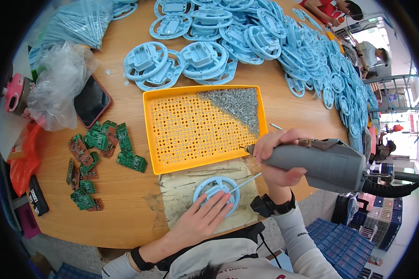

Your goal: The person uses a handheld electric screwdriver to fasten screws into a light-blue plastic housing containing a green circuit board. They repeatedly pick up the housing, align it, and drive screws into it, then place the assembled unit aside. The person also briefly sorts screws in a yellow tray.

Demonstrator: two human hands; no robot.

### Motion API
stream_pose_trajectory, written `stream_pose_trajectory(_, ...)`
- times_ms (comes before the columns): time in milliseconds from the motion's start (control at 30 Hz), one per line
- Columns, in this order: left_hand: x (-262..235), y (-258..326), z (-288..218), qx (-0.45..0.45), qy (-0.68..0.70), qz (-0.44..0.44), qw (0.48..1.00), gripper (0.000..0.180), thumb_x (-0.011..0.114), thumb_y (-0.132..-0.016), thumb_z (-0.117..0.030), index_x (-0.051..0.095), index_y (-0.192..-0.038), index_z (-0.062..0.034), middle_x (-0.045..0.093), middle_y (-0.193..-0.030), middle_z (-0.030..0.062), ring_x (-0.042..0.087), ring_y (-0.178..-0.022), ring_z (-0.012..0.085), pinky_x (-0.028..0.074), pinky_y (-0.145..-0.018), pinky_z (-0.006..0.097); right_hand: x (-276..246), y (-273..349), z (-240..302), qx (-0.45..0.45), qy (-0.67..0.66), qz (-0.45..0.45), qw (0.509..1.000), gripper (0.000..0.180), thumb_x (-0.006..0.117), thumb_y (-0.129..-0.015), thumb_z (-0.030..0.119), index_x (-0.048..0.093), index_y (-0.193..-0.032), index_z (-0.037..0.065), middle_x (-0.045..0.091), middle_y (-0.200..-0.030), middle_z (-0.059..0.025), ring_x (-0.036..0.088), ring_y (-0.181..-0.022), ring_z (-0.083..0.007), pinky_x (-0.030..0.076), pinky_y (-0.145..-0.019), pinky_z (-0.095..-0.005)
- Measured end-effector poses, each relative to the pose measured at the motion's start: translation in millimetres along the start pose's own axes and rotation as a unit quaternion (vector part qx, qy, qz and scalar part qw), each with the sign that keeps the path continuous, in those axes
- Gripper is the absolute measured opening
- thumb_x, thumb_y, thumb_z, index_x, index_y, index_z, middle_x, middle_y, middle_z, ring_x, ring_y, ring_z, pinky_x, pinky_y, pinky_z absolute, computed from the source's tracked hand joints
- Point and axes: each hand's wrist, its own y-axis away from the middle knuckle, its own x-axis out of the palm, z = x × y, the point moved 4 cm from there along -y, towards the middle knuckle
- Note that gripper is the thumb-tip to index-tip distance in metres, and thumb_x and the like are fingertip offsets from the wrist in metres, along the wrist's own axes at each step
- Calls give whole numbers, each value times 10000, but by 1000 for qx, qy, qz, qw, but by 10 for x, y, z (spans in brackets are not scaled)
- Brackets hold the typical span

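Observation:
My left hand (198, 219) lies flat with fingers extended over a light-blue plastic toy steering wheel (238, 197), pressing on its middle and hiding part of it. A pale-blue stick (248, 180) slants up and right from the wheel. Both rest on a worn, yellowish mat (174, 197). My right hand (277, 156) is wrapped round a grey electric screwdriver (328, 166), held nearly level. Its bit points left, over the lower right corner of a yellow tray (149, 132). Many tray holes hold small screws, and a heap of loose screws (237, 104) fills the far right corner.
Light-blue wheel parts (260, 39) are piled along the far and right sides. Left of the tray lie green and brown circuit boards (97, 137), a phone (92, 101) and a clear plastic bag (58, 88). Bagged blue sticks (79, 23) sit far left. Other people work at far right.

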Motion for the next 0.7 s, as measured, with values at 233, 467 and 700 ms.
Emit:
stream_pose_trajectory(233,1,-3,17,-10,12,-3,1000,443,547,-797,-132,575,-1233,-57,511,-1344,120,480,-1253,256,350,-1044,437,19,37,-112,11,10,12,1000,740,528,-764,741,353,-1006,64,482,-620,-57,478,-463,-155,442,-442,-278)
stream_pose_trajectory(467,17,20,23,0,-18,11,1000,443,481,-854,-171,541,-1270,-32,481,-1381,113,436,-1294,238,351,-1046,406,34,30,-103,28,19,24,999,744,544,-753,740,356,-1001,64,489,-640,-62,493,-490,-164,453,-471,-293)
stream_pose_trajectory(700,2,7,12,-5,-14,1,1000,429,531,-817,-150,576,-1234,-62,515,-1346,103,474,-1260,236,355,-1043,424,-25,99,-89,36,-87,186,978,466,678,-702,-19,408,-1077,43,575,-839,-161,541,-738,-184,447,-671,-293)
